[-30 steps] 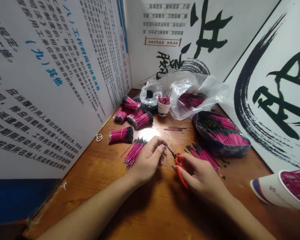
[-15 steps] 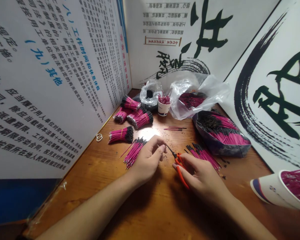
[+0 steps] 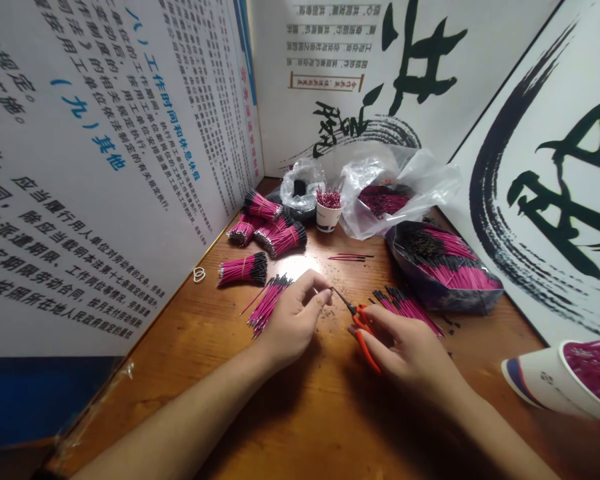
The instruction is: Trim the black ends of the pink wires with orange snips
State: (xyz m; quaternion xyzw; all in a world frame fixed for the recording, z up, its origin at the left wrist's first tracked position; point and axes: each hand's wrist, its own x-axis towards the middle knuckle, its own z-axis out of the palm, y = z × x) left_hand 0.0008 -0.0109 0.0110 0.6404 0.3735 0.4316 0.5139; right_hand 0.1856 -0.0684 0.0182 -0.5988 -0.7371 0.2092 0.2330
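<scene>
My left hand is closed in a pinch over the middle of the table, on a thin wire mostly hidden by the fingers. In my right hand is a pair of orange-handled scissors, gripped by the handles. Their dark, slender tips point up and left and reach the left fingertips. Left of my left hand lies a loose pile of magenta wires with black ends, partly covered by it. Another loose wire pile rests just beyond my right hand.
Banded wire bundles are stacked at the back left. A paper cup of wires stands beside clear plastic bags. An open dark bag of wires sits at right, with a tilted paper cup nearer. Printed panels surround the table.
The scissors and my right hand have shifted very slightly to the right and down, their tips still by the left fingertips. My left hand keeps almost the same place.
</scene>
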